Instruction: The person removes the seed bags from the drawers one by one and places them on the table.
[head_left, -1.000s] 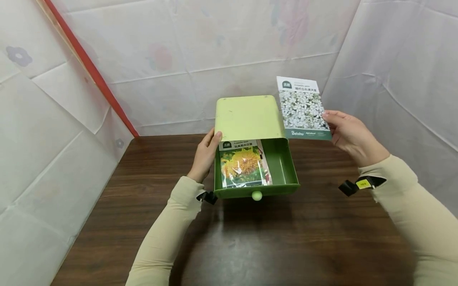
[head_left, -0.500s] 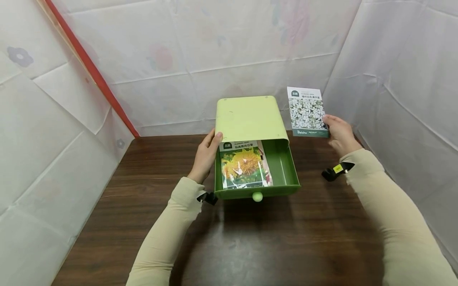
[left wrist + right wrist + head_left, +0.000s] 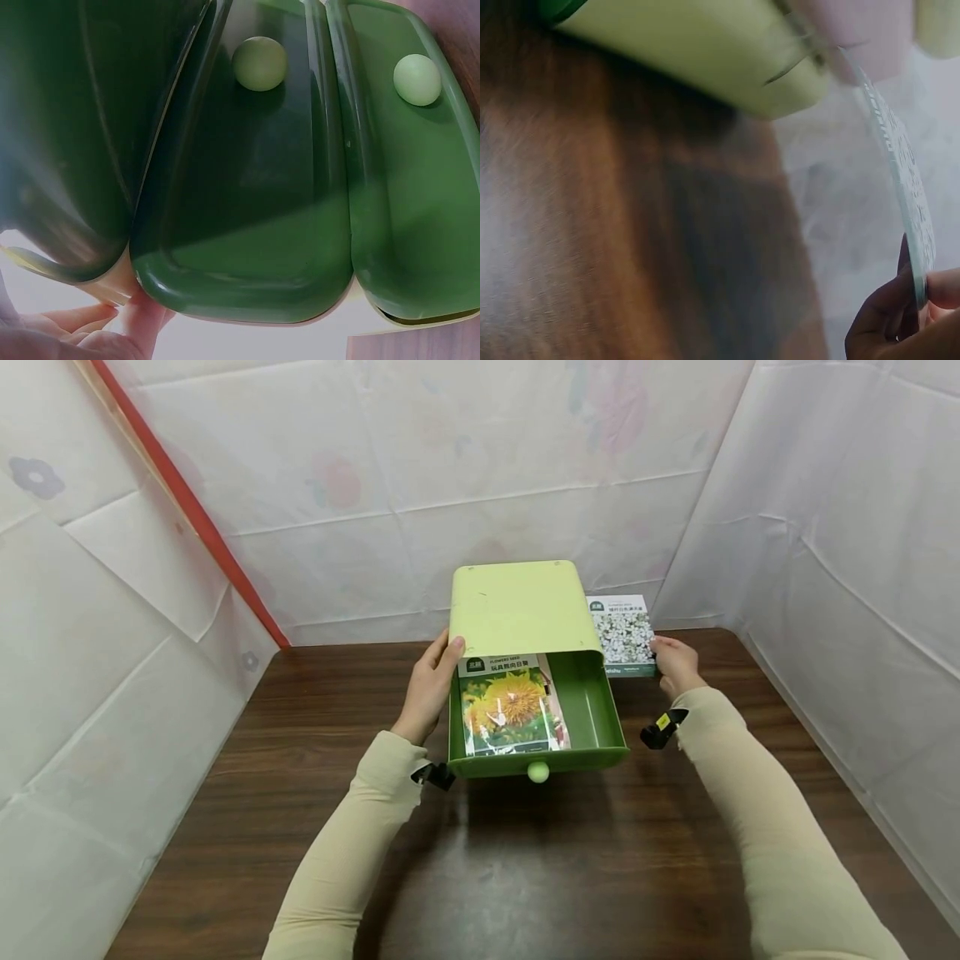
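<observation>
My left hand (image 3: 429, 689) grips the left side of a small light-green drawer cabinet (image 3: 521, 610), thumb at its front edge. The top drawer (image 3: 588, 706) is pulled out; a sunflower seed packet (image 3: 512, 706) lies on other packets in its left part. In the left wrist view, two closed drawer fronts (image 3: 255, 187) with round knobs show below it. My right hand (image 3: 675, 664) pinches the right edge of a white-flower seed packet (image 3: 624, 635), just right of the cabinet, its left edge partly hidden. Edge-on, the packet (image 3: 900, 165) stands between thumb and fingers in the right wrist view.
The cabinet stands on a dark wood table (image 3: 300, 793) near its back edge. White patterned sheeting (image 3: 360, 493) hangs behind and at both sides. A red strip (image 3: 187, 497) runs down the left corner.
My right hand has moved down and left with the white-flower seed packet, bringing it beside the cabinet. The left hand, cabinet and open drawer have stayed in place.
</observation>
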`<state>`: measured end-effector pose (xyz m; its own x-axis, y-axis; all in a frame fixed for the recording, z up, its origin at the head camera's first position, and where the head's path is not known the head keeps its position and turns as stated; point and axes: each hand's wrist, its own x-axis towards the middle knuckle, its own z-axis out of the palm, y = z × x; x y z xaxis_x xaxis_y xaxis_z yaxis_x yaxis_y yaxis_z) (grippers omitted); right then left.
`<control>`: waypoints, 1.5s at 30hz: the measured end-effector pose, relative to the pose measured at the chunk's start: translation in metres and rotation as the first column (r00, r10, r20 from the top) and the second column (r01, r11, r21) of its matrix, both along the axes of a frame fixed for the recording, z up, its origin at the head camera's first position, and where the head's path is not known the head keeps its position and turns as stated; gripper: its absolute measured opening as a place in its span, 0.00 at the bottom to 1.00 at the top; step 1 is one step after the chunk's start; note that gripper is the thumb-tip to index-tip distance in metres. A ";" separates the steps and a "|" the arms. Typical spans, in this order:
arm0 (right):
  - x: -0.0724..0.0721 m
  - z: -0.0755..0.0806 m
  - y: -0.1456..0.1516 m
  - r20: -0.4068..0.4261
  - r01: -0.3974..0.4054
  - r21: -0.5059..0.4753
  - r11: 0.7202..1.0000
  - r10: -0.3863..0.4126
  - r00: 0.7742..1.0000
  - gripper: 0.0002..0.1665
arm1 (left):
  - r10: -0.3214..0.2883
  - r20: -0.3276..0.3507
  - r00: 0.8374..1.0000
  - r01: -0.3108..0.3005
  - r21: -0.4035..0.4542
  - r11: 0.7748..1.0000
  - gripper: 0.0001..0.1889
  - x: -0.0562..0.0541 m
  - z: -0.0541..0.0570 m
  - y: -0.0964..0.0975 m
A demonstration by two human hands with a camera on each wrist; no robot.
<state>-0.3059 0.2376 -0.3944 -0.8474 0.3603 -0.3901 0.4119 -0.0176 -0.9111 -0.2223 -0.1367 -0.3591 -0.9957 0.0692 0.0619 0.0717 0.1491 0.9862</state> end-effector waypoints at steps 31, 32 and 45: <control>0.014 -0.045 -0.010 0.150 -0.208 0.393 0.896 0.161 0.975 0.21 | 0.007 0.002 1.000 -0.007 0.003 1.000 0.39 -0.001 -0.001 0.000; 0.015 -0.045 -0.010 0.153 -0.216 0.409 0.886 0.167 0.974 0.20 | 0.008 0.005 1.000 -0.008 0.001 1.000 0.38 -0.001 -0.001 -0.001; 0.020 -0.045 -0.012 0.210 -0.339 0.569 0.749 0.266 0.941 0.21 | 0.005 0.055 0.998 -0.005 0.000 1.000 0.34 0.016 0.024 0.005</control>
